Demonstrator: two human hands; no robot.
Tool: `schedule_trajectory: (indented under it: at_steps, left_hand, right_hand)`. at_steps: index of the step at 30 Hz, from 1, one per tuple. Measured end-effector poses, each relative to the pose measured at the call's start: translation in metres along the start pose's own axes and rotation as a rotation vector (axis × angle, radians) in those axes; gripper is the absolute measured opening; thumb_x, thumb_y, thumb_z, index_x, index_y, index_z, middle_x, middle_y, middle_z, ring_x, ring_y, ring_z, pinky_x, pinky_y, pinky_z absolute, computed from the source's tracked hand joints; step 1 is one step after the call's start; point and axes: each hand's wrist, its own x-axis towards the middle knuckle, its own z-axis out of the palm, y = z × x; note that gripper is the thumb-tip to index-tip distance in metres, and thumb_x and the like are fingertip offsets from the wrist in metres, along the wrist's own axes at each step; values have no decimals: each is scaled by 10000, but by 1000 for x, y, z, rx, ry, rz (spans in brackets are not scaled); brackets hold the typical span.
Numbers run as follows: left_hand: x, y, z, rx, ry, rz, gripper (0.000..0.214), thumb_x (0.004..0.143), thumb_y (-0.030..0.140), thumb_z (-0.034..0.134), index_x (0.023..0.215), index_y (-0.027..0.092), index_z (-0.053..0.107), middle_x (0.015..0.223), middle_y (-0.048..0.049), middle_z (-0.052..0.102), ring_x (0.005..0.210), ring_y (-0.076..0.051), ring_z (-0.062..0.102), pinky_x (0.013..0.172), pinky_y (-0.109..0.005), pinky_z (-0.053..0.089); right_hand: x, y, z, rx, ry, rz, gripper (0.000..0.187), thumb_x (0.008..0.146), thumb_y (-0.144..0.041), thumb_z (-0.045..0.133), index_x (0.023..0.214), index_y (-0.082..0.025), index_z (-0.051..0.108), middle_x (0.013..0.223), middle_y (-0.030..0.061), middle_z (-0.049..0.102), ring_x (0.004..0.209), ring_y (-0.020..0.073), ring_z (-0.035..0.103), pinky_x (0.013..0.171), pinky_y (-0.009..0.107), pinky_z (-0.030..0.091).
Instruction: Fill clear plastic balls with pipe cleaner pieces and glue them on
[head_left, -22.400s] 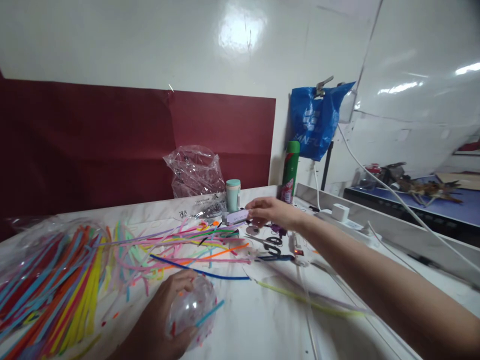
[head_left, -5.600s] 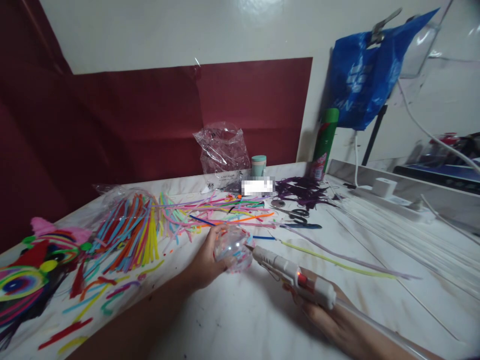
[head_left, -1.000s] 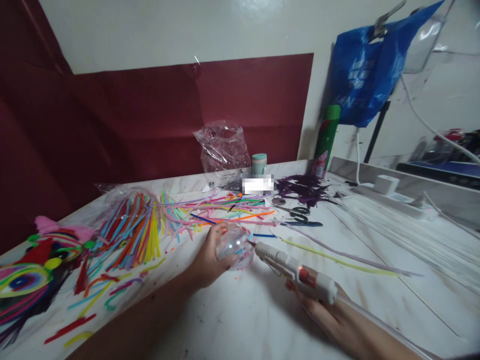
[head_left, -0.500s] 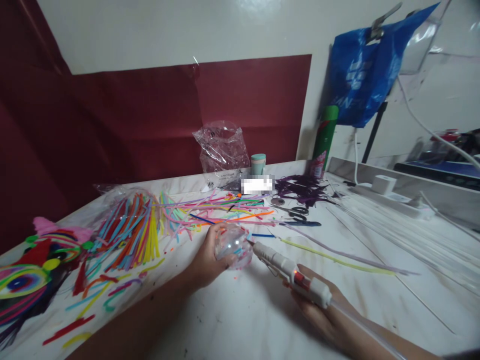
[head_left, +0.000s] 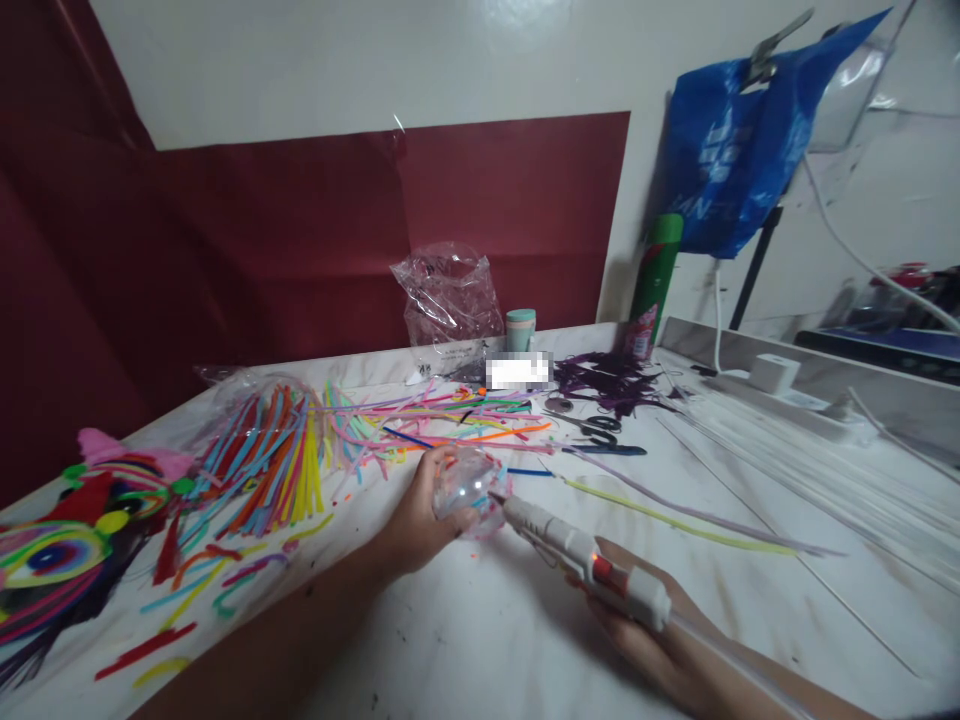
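My left hand [head_left: 426, 515] is closed around a clear plastic ball [head_left: 471, 487] with pink, red and blue bits on it. In my right hand [head_left: 626, 625] is a white hot glue gun [head_left: 562, 545], with a small orange light glowing on its body. A long clear glue stick [head_left: 724, 650] runs out of its back end. The nozzle is at the right side of the ball; whether it touches the surface I cannot tell.
Bundled pipe cleaners [head_left: 270, 460] lie on the left beside a colourful mask-like craft piece [head_left: 56, 560]. Behind the ball are scissors [head_left: 600, 428] and purple shreds [head_left: 611, 380]. Long clear glue sticks [head_left: 810, 480] and a white power strip [head_left: 795, 400] lie on the right. A green spray can [head_left: 658, 275] stands at the back.
The glue gun's nozzle has shifted slightly to the left and down across the ball's side. Both hands keep their grips. The whole view has moved slightly.
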Motion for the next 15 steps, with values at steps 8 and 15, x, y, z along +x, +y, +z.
schedule_trajectory:
  at_steps: [8,15]
  left_hand:
    - [-1,-3,-1,25,-27,0,630,714,281,699,1230,240,339,1294,-123,476,1181,-296,479,963,-433,391]
    - [1,-2,-1,39,-26,2,625,708,322,693,1220,253,341,1306,-116,468,1202,-304,463,992,-445,366]
  right_hand:
    - [-1,0,0,-4,-8,-7,75,795,-191,454,762,-229,510,683,16,591,590,153,578,554,231,497]
    - [5,-2,-1,16,-29,-13,58,775,-172,439,766,-215,476,688,15,588,585,150,577,538,225,482]
